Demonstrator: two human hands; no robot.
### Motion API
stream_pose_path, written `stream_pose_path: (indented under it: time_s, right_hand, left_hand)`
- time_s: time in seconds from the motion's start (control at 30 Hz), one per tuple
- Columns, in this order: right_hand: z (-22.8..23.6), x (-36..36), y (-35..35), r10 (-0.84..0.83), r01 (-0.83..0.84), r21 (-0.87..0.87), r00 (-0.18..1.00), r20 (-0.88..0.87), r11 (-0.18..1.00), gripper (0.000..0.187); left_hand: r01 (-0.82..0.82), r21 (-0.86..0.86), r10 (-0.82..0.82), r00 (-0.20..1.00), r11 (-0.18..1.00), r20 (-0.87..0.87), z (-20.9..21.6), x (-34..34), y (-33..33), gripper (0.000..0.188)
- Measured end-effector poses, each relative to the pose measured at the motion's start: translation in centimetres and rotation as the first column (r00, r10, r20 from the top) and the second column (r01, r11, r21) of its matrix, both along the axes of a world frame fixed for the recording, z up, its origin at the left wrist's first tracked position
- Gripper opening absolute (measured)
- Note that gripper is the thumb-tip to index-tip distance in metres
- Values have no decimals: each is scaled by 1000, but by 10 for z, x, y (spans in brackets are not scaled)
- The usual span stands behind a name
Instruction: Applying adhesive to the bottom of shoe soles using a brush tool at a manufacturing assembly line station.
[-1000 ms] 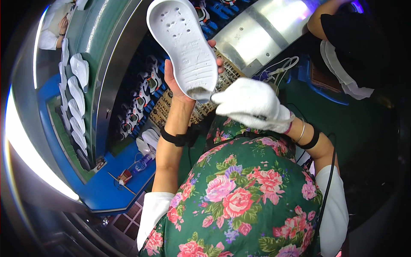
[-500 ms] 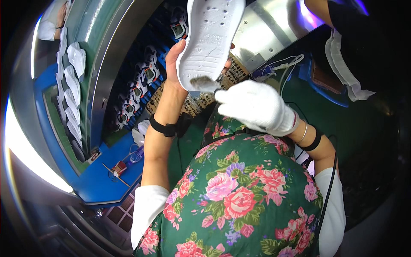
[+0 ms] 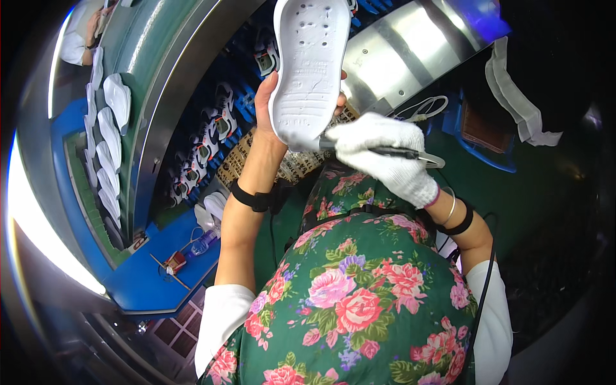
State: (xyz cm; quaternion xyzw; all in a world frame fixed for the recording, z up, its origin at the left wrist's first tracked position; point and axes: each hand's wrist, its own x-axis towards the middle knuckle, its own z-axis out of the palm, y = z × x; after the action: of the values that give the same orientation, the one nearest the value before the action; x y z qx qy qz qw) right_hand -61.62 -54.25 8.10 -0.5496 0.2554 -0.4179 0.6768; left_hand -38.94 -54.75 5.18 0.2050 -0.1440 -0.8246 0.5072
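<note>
My bare left hand (image 3: 267, 109) grips a white shoe sole (image 3: 308, 80) by its sides, thumb on the left edge and fingertips on the right. The sole's inner face is turned up, with small holes towards its far end. In my right hand (image 3: 378, 154), which wears a white knitted glove, is a brush (image 3: 327, 145) with a dark handle and a pale tube at its rear end. The bristles touch the near, rounded end of the sole and are blurred. Part of the brush is hidden by the gloved fingers.
Several white soles (image 3: 110, 138) lie on a green belt at left, with another person's hand (image 3: 96, 22) beyond. Shoe uppers (image 3: 208, 141) stand on a blue rack. A blue table (image 3: 147, 282), printed cardboard (image 3: 247, 163), a metal panel (image 3: 378, 70) and a blue-framed stool (image 3: 484, 138) surround me.
The sole has shifted slightly left and turned more upright. My gloved hand has rolled, showing the brush handle and tube. The bristles have moved lower, to the sole's near edge.
</note>
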Motion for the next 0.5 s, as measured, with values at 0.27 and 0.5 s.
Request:
stream_pose_path:
  time_s: [0.27, 0.5]
  right_hand:
    - [4, -16, -33, -22, -3, -206, 993, -119, 978, 12]
    - [7, -25, -99, -362, 61, -836, 917, -169, 545, 23]
  left_hand:
    - [-213, 423, 314, 931, 881, -185, 3, -18, 18, 80]
    - [-69, 303, 162, 942, 950, -294, -14, -37, 40, 79]
